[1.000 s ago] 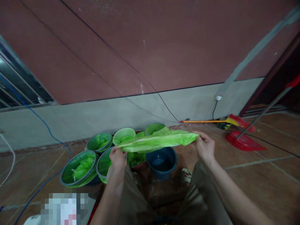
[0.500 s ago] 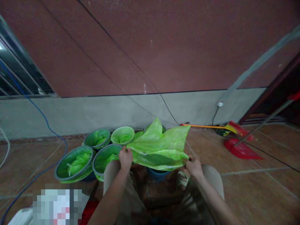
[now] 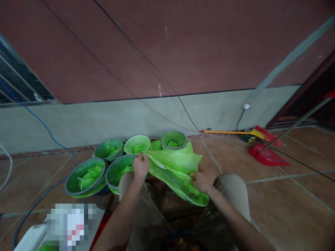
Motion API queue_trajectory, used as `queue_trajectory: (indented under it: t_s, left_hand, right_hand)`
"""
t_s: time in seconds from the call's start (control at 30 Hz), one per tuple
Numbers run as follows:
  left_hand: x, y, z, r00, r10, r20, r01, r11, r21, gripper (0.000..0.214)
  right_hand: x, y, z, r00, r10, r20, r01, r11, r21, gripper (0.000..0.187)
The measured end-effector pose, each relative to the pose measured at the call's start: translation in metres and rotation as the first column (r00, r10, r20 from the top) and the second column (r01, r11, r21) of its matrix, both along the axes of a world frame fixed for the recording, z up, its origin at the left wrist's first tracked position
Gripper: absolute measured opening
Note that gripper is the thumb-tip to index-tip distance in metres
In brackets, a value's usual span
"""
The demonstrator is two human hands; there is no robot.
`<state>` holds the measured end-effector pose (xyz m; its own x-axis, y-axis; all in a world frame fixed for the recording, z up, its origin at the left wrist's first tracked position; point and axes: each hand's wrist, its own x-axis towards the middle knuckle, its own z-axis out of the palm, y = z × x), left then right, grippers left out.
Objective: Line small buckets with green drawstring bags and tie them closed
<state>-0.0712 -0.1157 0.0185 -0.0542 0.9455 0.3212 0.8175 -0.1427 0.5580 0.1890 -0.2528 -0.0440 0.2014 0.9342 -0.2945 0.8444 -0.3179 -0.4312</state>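
A thin, bright green plastic bag [image 3: 174, 162] is stretched across between my knees. My left hand [image 3: 141, 166] pinches its upper left corner, beside the front middle bin [image 3: 108, 177]. Farther right, my right hand [image 3: 202, 182] is closed on the bag's edge, its fingertips partly hidden in the folds. The bag's mouth gapes toward me, and its lower rim hangs in a loop below my right hand. Just behind the bag stands a grey-rimmed bin [image 3: 174, 131] with a green liner in it.
Several more lined bins stand left, including a large front one [image 3: 68, 190] and a pale green one [image 3: 137, 137]. A red dustpan [image 3: 267, 156] and a yellow-handled tool [image 3: 225, 132] lie right, by the wall. A blue cable [image 3: 49, 129] crosses the floor at left.
My right hand has moved left, bringing the bag's right side inward and letting its rim droop. The bin behind shows more now, while the blue bin beneath is covered.
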Motion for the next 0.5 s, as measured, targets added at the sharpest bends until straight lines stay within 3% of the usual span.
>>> queue_trajectory:
  t_s: [0.13, 0.23, 0.3, 0.37, 0.4, 0.47, 0.5]
  left_hand:
    - [-0.006, -0.001, 0.0, 0.99, -0.103, -0.091, 0.098, 0.993, -0.063, 0.03]
    - [-0.009, -0.003, -0.004, 0.946, -0.265, -0.186, 0.239, 0.959, -0.151, 0.029]
    - [-0.007, -0.004, -0.008, 0.908, -0.353, -0.224, 0.312, 0.929, -0.198, 0.026]
    - [0.0, -0.004, -0.009, 0.9, -0.402, -0.17, 0.365, 0.906, -0.212, 0.02]
    - [0.006, -0.003, -0.008, 0.905, -0.416, -0.083, 0.392, 0.895, -0.214, 0.018]
    - [0.021, 0.001, 0.001, 0.899, -0.37, 0.235, 0.42, 0.879, -0.225, 0.015]
    - [0.029, 0.005, 0.009, 0.848, -0.305, 0.433, 0.436, 0.866, -0.244, 0.016]
  right_hand:
    - [0.011, -0.003, 0.015, 0.989, 0.04, 0.139, -0.06, 0.988, 0.144, 0.027]
    - [0.054, -0.007, 0.054, 0.96, -0.096, 0.263, -0.006, 0.933, 0.361, 0.027]
    - [0.089, -0.011, 0.094, 0.906, -0.288, 0.311, 0.061, 0.815, 0.576, 0.024]
    - [0.12, -0.019, 0.14, 0.867, -0.413, 0.28, 0.039, 0.616, 0.787, 0.026]
    - [0.131, -0.025, 0.163, 0.851, -0.453, 0.265, 0.017, 0.528, 0.849, 0.026]
    - [0.145, -0.041, 0.202, 0.836, -0.483, 0.26, -0.02, 0.446, 0.895, 0.025]
    - [0.148, -0.05, 0.217, 0.836, -0.492, 0.244, -0.02, 0.418, 0.908, 0.025]
